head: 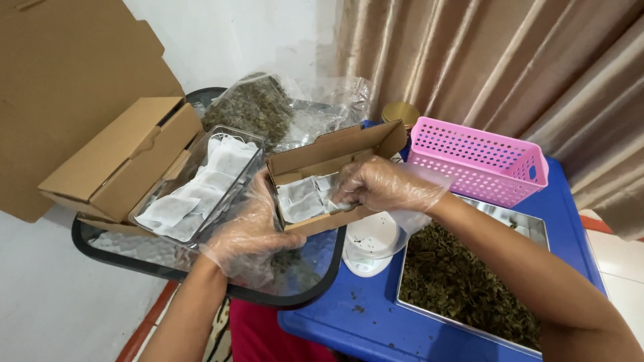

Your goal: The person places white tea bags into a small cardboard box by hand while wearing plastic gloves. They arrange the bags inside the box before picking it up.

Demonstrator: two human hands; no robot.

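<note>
Head view. Both hands wear loose clear plastic gloves. The left hand (245,231) supports the open cardboard box (332,175) from below at its near left corner, fingers closed against the underside and side wall. The right hand (376,184) reaches into the box from its right side; the fingertips are pinched on a white filter sachet (333,194) inside. More flat white sachets (300,198) lie in the box, stacked against its left end. The box is held tilted, open face toward the camera, lid flap raised at the rear.

All positions below are given relative to the open cardboard box. Just left of it stands a clear plastic tray (236,137) filled with further white sachets. Further left lies a closed cardboard box (121,157), resting on the dark-rimmed glass counter (134,251) that extends beneath the box and the left hand. Behind the box lies a clear plastic bag of dried green leaves (258,107). To the right rear stands a pink perforated basket (479,161), with a round gold lid (400,112) just behind the box's right end. Directly below the right hand sits a small white scale (369,245). To the lower right, a metal tray (530,228) holds loose dried leaves; tray, scale and basket rest on a blue surface (349,322).
</note>
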